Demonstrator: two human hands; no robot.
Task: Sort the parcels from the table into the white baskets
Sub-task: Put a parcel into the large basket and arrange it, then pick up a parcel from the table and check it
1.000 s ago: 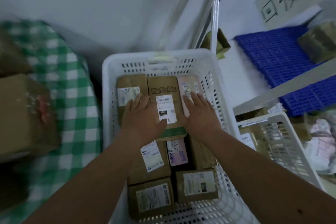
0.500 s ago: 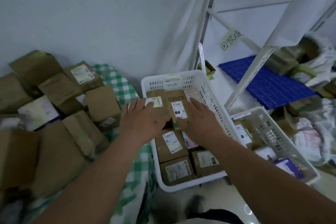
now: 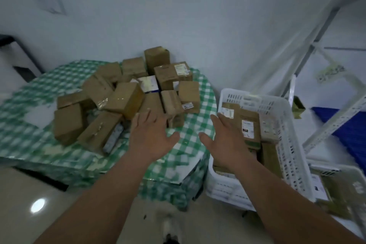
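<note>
A pile of several brown cardboard parcels (image 3: 126,97) lies on a table with a green checked cloth (image 3: 200,125). To its right stands a white basket (image 3: 285,144) holding several labelled parcels (image 3: 248,127). My left hand (image 3: 151,134) hovers with fingers spread over the table's near right part, just in front of the pile, holding nothing. My right hand (image 3: 225,140) is also spread and empty, over the basket's left rim. A second white basket (image 3: 340,186) with parcels sits at the lower right.
A white metal shelving frame (image 3: 316,49) rises at the right, with a blue slatted panel (image 3: 350,125) behind it. A white wall backs the table. The floor (image 3: 29,194) in front is pale and glossy. My shoe (image 3: 170,226) shows at the bottom.
Both hands have left the parcels in the basket and swung left toward the table. The view has turned left and pulled back, bringing the whole parcel pile into sight.
</note>
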